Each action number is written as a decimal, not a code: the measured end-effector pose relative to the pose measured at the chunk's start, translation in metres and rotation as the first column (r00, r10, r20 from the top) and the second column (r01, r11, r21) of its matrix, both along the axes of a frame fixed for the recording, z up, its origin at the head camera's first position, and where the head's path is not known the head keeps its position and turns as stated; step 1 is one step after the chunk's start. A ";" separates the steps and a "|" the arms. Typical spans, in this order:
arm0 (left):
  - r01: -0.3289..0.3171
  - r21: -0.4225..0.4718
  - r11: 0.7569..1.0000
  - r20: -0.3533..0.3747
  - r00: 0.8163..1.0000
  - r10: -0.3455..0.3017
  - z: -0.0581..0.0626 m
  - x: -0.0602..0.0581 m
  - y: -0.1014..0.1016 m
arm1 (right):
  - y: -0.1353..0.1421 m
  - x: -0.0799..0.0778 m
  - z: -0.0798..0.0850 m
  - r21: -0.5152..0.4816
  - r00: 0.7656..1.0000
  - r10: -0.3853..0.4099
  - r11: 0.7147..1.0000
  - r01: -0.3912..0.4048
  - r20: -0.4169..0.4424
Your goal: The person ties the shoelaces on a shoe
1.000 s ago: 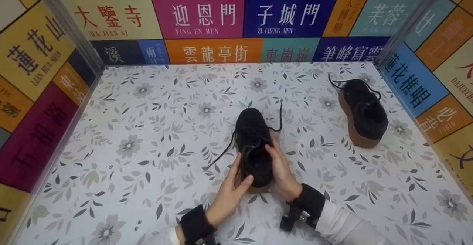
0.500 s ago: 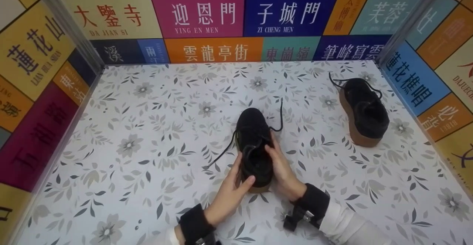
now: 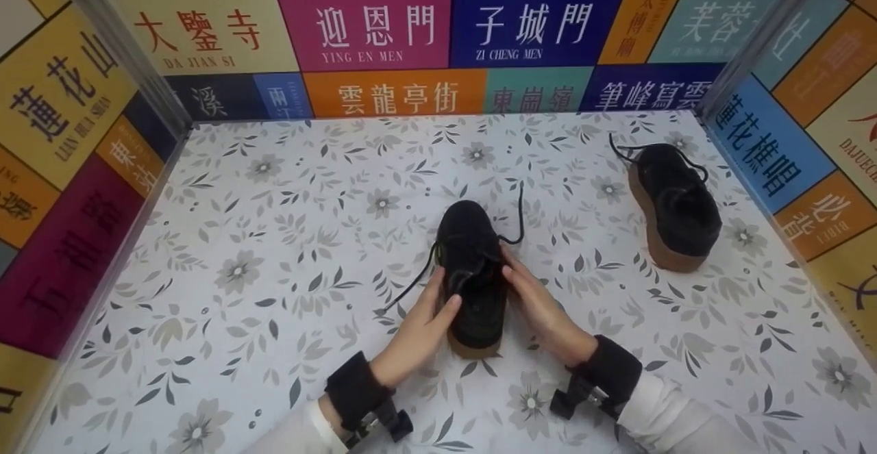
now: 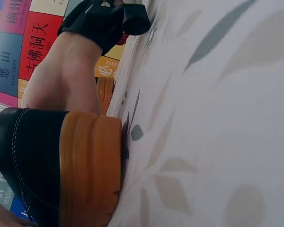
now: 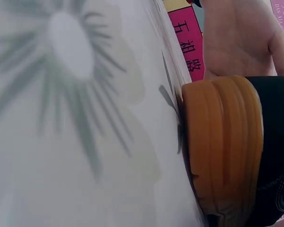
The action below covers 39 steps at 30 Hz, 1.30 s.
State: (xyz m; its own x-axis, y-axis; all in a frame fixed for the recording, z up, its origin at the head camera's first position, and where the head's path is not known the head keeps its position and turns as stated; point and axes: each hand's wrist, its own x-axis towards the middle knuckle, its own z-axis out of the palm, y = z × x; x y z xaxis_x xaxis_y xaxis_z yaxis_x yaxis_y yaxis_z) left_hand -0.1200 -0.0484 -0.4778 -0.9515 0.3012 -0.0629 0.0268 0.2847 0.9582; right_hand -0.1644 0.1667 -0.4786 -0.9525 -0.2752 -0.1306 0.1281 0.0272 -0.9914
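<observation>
A black lace-up shoe (image 3: 469,235) with a tan sole stands on the floral surface, toe pointing away. Its heel shows close up in the left wrist view, where the sole (image 4: 90,170) meets the surface. On the left side, my left hand (image 3: 418,334) holds the shoe near its opening, thumb over the collar and fingers along the outside. My right hand (image 3: 545,307) touches the opposite side with fairly straight fingers. One loose lace (image 3: 411,283) trails left and another (image 3: 521,214) extends right.
A matching black shoe (image 3: 675,207) stands farther back at the right, laces loose. Colourful lettered panels (image 3: 384,26) wall in the white surface (image 3: 308,187) with its grey flower print at the back and sides.
Both wrists have shifted outward and the right thumb has drawn back from inside the collar to the shoe's side. The left thumb has slid forward along the collar. Both shoes stay put.
</observation>
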 end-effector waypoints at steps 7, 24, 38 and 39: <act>-0.035 -0.015 0.999 0.006 0.999 0.035 0.006 -0.010 0.009 | 0.012 -0.008 0.008 0.020 0.999 0.002 1.000 -0.003 0.051; -0.121 -0.046 0.992 -0.091 0.989 0.116 0.021 -0.027 0.035 | 0.007 -0.033 0.017 0.114 0.995 -0.027 0.993 0.038 -0.097; -0.262 0.227 0.938 0.007 0.964 0.267 0.041 -0.060 0.036 | 0.013 -0.051 0.038 0.058 0.992 -0.050 0.997 0.057 -0.116; -0.270 0.252 0.929 0.039 0.962 0.269 0.043 -0.063 0.036 | 0.013 -0.052 0.039 0.041 0.992 -0.045 0.998 0.050 -0.115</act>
